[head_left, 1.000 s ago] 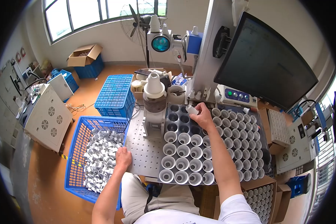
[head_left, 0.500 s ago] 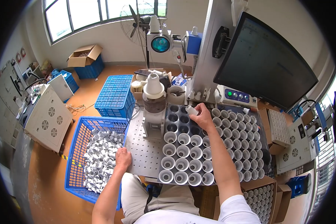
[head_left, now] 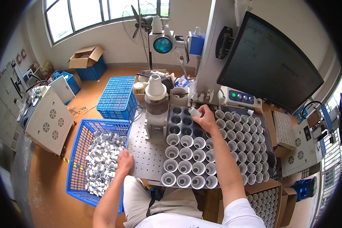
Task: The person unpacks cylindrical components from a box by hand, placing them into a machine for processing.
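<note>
Hands: well apart, each doing its own thing. Can't see either one from underneath, fwiw.

Right hand [head_left: 206, 119]: fingertips pinched on one white cup [head_left: 195, 112], up at the far part of the tray. Looks like a light grip on the side wall, which I'd call the right choice.

Held cup: tilted, over or right at the dark holes. Whether it touches the tray, I honestly can't tell.

Left hand [head_left: 125, 161]: fingers curled, by the left edge of the perforated metal plate [head_left: 144, 163], just beside the basket. No clue if it's gripping anything.

Dark tray [head_left: 181, 125]: rows of cups [head_left: 186, 140] stand mouth up at its near end, with more rows to the right of the forearm. Imo a cup here wants to be squared up over its hole first, then let down straight, since a lean could snag the rim.

Forearm: passes low over the cups, so I'd lift the elbow a bit to avoid brushing them.

Blue basket [head_left: 102, 121]: left of the plate, with a loose heap of small white pieces [head_left: 98, 163].

White cone [head_left: 155, 89]: sits on the stand left of the tray's far end; I'd mind the wrist around it.
</note>
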A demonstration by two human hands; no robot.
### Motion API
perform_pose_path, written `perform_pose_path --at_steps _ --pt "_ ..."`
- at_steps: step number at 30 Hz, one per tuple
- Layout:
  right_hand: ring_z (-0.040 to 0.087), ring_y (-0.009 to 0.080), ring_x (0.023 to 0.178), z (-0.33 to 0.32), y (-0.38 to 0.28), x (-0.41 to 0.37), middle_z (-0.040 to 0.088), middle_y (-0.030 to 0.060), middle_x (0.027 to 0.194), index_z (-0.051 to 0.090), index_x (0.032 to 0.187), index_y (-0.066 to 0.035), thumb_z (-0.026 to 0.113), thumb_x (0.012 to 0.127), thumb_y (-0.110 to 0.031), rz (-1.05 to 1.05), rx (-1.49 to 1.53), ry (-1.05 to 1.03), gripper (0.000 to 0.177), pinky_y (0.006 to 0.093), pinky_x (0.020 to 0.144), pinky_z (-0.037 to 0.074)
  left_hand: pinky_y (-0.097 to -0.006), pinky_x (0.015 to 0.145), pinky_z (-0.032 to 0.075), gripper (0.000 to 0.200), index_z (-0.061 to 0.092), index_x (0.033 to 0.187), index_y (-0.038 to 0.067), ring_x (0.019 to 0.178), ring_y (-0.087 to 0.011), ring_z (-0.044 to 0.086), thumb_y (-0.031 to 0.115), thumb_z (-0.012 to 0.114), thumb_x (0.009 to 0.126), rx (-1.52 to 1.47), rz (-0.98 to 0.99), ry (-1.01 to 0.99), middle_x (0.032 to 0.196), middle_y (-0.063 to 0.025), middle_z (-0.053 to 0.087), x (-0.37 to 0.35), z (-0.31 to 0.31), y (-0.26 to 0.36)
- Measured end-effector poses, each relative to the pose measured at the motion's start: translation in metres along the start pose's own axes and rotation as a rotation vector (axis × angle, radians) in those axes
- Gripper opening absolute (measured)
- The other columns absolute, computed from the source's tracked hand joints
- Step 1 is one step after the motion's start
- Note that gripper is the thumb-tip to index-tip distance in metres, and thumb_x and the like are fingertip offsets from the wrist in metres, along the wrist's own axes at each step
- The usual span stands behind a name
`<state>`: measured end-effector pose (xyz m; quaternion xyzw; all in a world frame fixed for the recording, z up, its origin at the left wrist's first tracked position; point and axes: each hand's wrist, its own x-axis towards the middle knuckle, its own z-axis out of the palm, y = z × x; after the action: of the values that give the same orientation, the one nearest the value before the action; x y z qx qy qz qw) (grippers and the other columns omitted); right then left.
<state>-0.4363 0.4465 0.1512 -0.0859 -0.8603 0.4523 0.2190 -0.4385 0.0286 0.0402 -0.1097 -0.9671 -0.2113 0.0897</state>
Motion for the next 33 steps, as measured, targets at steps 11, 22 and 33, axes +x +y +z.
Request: perform_pose_path --at_steps 11,22,33 --pt "0.052 0.0147 0.067 -0.006 -0.018 0.020 0.055 0.0058 0.075 0.047 0.083 -0.004 0.072 0.065 -0.017 0.038 0.003 -0.008 0.034 0.0288 0.064 0.044 -0.0324 0.080 0.043 0.011 0.042 0.084 0.000 0.080 -0.0201 0.056 0.009 0.037 0.079 -0.968 0.072 0.259 0.084 -0.0119 0.064 0.190 -0.139 0.123" --pt "0.052 0.0096 0.081 0.036 -0.195 0.045 0.059 0.0055 0.091 0.047 0.077 -0.007 0.076 0.072 -0.013 -0.239 0.664 -0.127 0.030 0.0250 0.073 0.045 -0.0374 0.062 0.045 0.021 0.019 0.091 0.013 0.058 -0.0197 0.047 0.007 0.031 0.075 -1.322 0.131 0.127 0.061 -0.0147 0.052 0.195 -0.223 0.205" --pt "0.057 0.0207 0.101 0.034 -0.174 0.033 0.063 0.0137 0.102 0.051 0.079 -0.004 0.071 0.080 -0.024 -0.329 0.516 -0.129 0.028 0.0328 0.087 0.043 -0.0469 0.086 0.037 0.017 0.058 0.079 -0.001 0.097 -0.0348 0.049 0.013 0.051 0.072 0.065 -0.017 0.109 0.093 -0.0207 0.058 0.043 -0.031 0.000"
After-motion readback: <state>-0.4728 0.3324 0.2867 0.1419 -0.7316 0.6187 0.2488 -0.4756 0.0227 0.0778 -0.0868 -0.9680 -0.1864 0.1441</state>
